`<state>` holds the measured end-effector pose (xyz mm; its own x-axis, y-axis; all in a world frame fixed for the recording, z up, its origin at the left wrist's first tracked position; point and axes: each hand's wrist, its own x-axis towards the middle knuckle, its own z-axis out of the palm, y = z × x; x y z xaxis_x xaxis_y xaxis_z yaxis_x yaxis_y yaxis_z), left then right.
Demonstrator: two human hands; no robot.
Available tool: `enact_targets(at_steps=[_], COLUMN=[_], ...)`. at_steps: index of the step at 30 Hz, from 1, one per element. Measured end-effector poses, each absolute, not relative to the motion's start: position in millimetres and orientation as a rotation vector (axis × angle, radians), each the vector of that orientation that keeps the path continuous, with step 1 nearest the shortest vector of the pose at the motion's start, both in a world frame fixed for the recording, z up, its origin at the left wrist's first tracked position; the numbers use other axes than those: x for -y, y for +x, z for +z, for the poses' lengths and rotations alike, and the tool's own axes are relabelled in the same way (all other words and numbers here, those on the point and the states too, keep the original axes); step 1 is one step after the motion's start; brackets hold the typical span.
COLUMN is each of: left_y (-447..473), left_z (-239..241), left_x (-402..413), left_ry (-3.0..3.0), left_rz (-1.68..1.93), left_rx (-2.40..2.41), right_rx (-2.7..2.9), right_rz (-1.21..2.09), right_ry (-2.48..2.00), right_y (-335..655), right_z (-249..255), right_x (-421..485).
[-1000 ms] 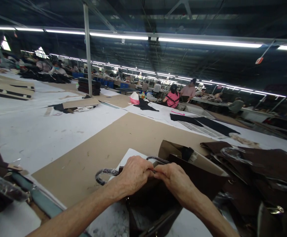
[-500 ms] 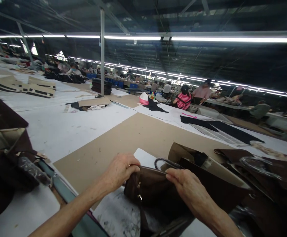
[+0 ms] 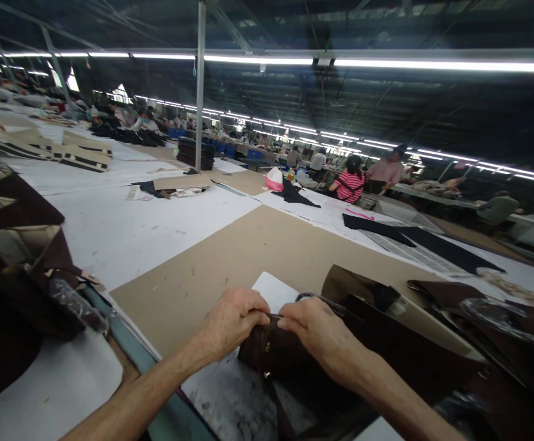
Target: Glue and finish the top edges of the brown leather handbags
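- Dark brown leather bag at near edge of table, lying partly on white sheet, partly on speckled grey sheet.
- Left hand clenched on top edge of bag, fingers curled over rim, thumb side toward centre.
- Right hand pinching same top edge, fingertips nearly touching those of left hand.
- Small metal fitting visible on bag front, just below hands.
- Curved bag handle showing just behind right hand, partly hidden.
- Tan cardboard sheet under white sheet, spanning middle of table.
- Open brown bag with tan lining just right of hands; further brown bags piled beyond, some wrapped in clear plastic.
- Stack of brown bags at left edge, plastic-wrapped handle sticking out.
- Black fabric pieces farther along table, well apart from hands.
- Person in striped shirt seated far back, among others at distant benches.
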<state>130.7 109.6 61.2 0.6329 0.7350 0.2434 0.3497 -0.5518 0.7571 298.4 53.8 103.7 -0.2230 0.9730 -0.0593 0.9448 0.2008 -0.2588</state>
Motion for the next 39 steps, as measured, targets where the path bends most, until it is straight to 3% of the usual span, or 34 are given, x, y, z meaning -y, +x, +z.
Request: enact_targets(at_steps=[16,20,24,32,39], left_y=[129,103,75,86,108], left_z=[62,84,91,56,91], left_x=[-83,-71,-86,-141,-158], left_ry=[1.844,1.669,1.559,1.844,2.14], left_rz=[0.889,1.297,1.554,0.662,0.356], left_rx=[-0.872,-0.904,-1.123,-1.132,-1.226], right_rx=[2.381,2.192,1.56,0.65,0.611], right_rz=[0.507,0.633,1.01,0.949,1.001], right_ry=[-2.083,-2.061,-1.607,-1.072,-0.999], right_y=[266,287,330,346,331], right_z=[112,139,143,21,-2], right_x=[-61,-51,-36,-20,-29])
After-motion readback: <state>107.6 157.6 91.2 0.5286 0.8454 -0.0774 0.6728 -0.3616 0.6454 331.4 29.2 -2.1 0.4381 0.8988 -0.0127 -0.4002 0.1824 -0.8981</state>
